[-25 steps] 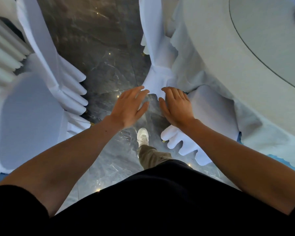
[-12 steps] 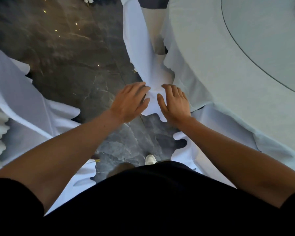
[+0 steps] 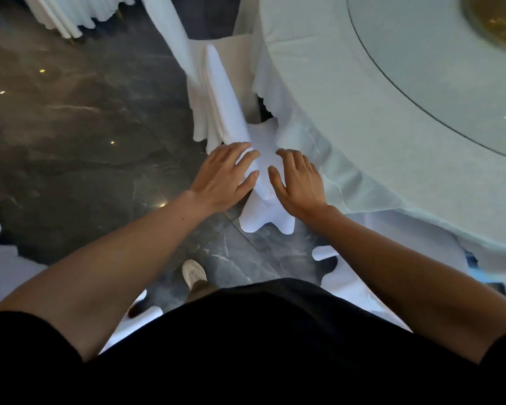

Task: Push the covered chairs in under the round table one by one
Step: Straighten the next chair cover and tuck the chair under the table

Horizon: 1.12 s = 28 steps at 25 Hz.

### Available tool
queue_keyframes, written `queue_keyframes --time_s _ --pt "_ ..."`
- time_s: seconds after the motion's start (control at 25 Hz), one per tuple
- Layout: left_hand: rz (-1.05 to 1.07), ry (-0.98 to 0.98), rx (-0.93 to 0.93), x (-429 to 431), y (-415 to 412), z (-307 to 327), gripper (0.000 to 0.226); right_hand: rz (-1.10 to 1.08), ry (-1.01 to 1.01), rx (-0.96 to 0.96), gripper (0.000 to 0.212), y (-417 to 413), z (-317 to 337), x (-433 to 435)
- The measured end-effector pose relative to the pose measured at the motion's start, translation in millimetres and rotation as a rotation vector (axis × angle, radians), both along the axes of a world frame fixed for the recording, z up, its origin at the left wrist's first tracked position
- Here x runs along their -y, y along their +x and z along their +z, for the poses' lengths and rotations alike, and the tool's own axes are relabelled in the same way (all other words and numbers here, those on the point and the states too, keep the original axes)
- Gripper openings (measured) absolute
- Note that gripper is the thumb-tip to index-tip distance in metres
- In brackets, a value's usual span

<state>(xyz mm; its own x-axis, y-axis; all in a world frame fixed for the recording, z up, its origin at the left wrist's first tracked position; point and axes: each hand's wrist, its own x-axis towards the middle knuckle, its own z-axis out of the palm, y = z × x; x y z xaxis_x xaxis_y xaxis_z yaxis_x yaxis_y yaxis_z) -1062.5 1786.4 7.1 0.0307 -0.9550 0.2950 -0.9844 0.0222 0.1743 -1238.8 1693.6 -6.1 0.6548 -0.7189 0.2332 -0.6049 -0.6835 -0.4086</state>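
Observation:
The round table (image 3: pixel 348 92) fills the right side, draped in a white cloth, with a glass turntable (image 3: pixel 450 68) on top. A white-covered chair (image 3: pixel 262 168) stands with its back right at the hanging tablecloth. My left hand (image 3: pixel 224 176) and my right hand (image 3: pixel 298 182) lie side by side on the top of its back, fingers over the far edge and thumbs on the near side. The seat is hidden under the cloth. A second covered chair (image 3: pixel 216 92) stands just beyond it at the table's edge.
Dark marble floor (image 3: pixel 85 127) spreads to the left. Another covered chair (image 3: pixel 348 285) sits close by my right arm at the table. White chair covers show at the left edge (image 3: pixel 0 273) and far top left (image 3: pixel 70 13). My white shoe (image 3: pixel 193 273) is below the hands.
The chair under my hands has gone in toward the table, and its seat no longer shows. The view has shifted forward, and the chairs on the left have slid out toward the frame's edge.

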Motion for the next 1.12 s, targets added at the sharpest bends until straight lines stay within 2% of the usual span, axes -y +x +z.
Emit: queue_keyframes --time_s 0.12,0.24,0.44,0.56,0.76,0.96,1.12 --pt "-0.174 -0.05 0.031 18.1 76.9 9.0 0.044 -0.11 -0.054 0.006 0.047 66.9 10.2 -9.7" --pt "-0.244 -0.011 0.022 49.6 143.5 15.3 0.043 -0.209 0.012 -0.026 0.047 121.1 14.9 -1.4" --pt "-0.438 0.01 0.032 97.9 210.8 -1.2 0.042 -0.316 0.017 -0.056 0.041 183.7 3.2 15.1" --pt "-0.501 0.03 0.052 131.7 241.3 -13.0 0.045 -0.368 0.005 -0.043 0.039 216.7 -11.0 36.7" --pt "-0.717 0.073 0.11 194.2 282.3 -22.5 0.046 -0.474 0.046 -0.043 0.051 249.5 -20.0 65.2" --pt "-0.971 0.158 0.145 253.3 304.1 -32.8 0.049 -0.551 0.193 -0.052 0.053 281.1 -25.5 68.9" --pt "-1.196 0.175 0.109 300.9 324.9 -36.2 0.052 -0.69 0.192 -0.165 0.052 304.8 -26.3 72.4"
